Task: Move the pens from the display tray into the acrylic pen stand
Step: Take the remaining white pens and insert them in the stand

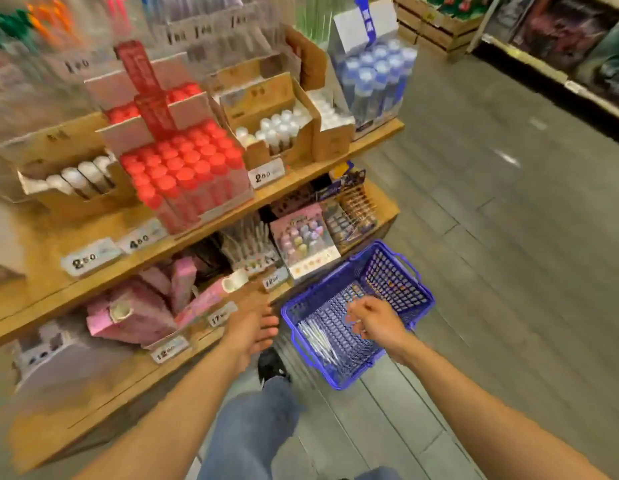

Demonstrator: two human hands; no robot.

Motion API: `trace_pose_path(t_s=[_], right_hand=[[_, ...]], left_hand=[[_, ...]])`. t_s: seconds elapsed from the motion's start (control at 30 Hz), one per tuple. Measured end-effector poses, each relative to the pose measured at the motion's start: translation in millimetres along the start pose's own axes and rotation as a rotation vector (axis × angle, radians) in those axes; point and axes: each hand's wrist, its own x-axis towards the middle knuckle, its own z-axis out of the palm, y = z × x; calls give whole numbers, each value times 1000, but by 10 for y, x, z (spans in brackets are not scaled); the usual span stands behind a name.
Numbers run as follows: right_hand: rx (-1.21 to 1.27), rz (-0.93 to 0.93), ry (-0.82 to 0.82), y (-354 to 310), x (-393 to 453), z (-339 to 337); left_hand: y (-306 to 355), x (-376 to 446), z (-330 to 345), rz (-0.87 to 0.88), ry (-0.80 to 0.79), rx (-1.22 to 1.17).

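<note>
Head view: right hand (372, 322), fingers loosely curled and empty, hovers over basket (398, 271); pens (316, 336) lie lower left, nearer it than the straight-fingered left hand (251, 329).

A bunch of pens (317, 336) lies flat in the blue basket (419, 275) on the floor. They look thin and pale, maybe in clear wrap, but the picture is too blurry to be sure. They rest side by side near the basket's left wall. No acrylic pen stand can be picked out.

Shelf price tags (266, 175): 200, 250, 450 (others blurred).
</note>
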Motion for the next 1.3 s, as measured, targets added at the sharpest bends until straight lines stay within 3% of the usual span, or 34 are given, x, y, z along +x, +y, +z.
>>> trace_pose_path(t_s=[0.2, 0.57, 0.67, 1.3], right_hand=[[-104, 82, -50, 1147, 1179, 408], [-475, 190, -121, 3154, 3013, 1307], [-659, 146, -149, 3391, 3233, 1405], [-1225, 16, -270, 3868, 3864, 1802]], left_hand=[[-689, 1371, 308, -60, -10, -37], [-1509, 3143, 965, 102, -75, -84], [-1609, 3363, 1055, 139, -68, -97], [-1893, 3881, 1056, 191, -102, -199]])
